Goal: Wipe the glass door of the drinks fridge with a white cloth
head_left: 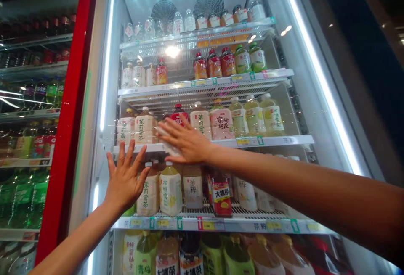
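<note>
My right hand (186, 140) reaches across the middle of a drinks fridge, its fingers stretched toward the left. Under the palm is a white cloth or tissue (167, 140), pressed against the glass door (173, 51). Lower and to the left, my left hand (124, 178) has its fingers spread, seemingly flat on the same glass, with nothing in it. Behind the hands stand bottled teas, among them a cream-labelled bottle (145, 127) and a pink-labelled bottle (222, 123). My right hand partly hides a red-capped bottle (178, 114).
Several white shelves (214, 142) carry rows of bottles inside the lit fridge. Upright light strips (322, 73) run along its sides. A red frame (65, 140) separates it from another fridge of drinks on the left. Large bottles (147, 254) fill the bottom shelf.
</note>
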`<control>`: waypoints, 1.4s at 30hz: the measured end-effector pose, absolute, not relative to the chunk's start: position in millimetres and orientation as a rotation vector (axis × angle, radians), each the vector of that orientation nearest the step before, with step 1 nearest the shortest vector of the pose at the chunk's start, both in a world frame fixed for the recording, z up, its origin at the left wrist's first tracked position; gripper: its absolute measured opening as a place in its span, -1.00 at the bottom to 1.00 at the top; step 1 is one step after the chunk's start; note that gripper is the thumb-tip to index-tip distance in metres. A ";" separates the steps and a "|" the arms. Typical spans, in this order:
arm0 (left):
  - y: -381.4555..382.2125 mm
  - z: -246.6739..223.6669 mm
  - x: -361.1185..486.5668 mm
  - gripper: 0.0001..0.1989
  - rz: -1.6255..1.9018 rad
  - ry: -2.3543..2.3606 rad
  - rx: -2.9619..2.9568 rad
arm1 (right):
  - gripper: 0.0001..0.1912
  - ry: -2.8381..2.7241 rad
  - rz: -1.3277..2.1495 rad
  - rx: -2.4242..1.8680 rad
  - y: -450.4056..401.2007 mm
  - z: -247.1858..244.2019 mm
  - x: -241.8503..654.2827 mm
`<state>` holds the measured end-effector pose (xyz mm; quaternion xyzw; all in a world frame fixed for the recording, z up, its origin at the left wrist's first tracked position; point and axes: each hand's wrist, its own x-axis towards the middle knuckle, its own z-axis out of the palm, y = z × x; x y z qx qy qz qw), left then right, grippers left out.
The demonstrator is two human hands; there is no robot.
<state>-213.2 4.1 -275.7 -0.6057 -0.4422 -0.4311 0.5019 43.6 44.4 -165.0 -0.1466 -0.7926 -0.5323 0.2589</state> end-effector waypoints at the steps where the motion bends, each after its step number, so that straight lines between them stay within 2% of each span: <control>1: 5.9 -275.6 -207.5 -0.25 -1.039 -1.060 -1.475 | -0.15 -2.054 -1.372 -0.483 46.8 -160.0 55.9; 4: 12.0 -274.2 -185.8 -0.23 -1.030 -1.028 -1.511 | -0.07 -1.945 -1.318 -0.514 50.2 -173.4 91.9; 8: 18.3 -270.3 -153.9 -0.22 -1.023 -0.979 -1.559 | -0.06 -2.247 -1.512 -0.227 44.8 -216.1 133.6; 12: 16.0 -276.8 -125.7 -0.21 -1.032 -0.955 -1.612 | -0.02 -1.969 -1.302 -0.534 46.5 -222.1 166.8; 14: 10.2 -291.8 -112.6 -0.21 -1.072 -0.986 -1.630 | 0.04 -1.818 -1.155 -0.652 48.8 -237.1 174.5; 17: -1.2 -327.2 -95.3 -0.20 -1.158 -1.079 -1.648 | 0.09 -1.979 -1.172 -0.567 43.0 -288.5 176.3; 21: -7.2 -370.7 -80.9 -0.18 -1.097 -1.110 -1.728 | -0.03 -2.188 -1.283 -0.446 29.3 -338.3 179.7; 26: -4.2 -406.1 -63.5 -0.14 -1.100 -1.100 -1.709 | 0.01 -1.685 -0.985 -0.833 28.5 -376.1 182.2; 29: -8.2 -428.9 -50.4 -0.15 -1.144 -1.114 -1.738 | -0.01 -1.640 -0.981 -0.881 24.8 -417.1 176.9; 36: -14.7 -446.5 -28.6 -0.13 -1.254 -1.193 -1.670 | -0.06 -1.550 -0.913 -0.945 22.2 -426.7 183.8; 39: -15.9 -460.6 -23.3 -0.16 -1.277 -1.184 -1.673 | -0.07 -1.568 -0.937 -0.896 16.7 -460.6 182.5; 42: -15.7 -477.2 -28.1 -0.23 -1.213 -1.143 -1.743 | -0.05 -1.597 -0.970 -1.039 10.2 -480.6 174.6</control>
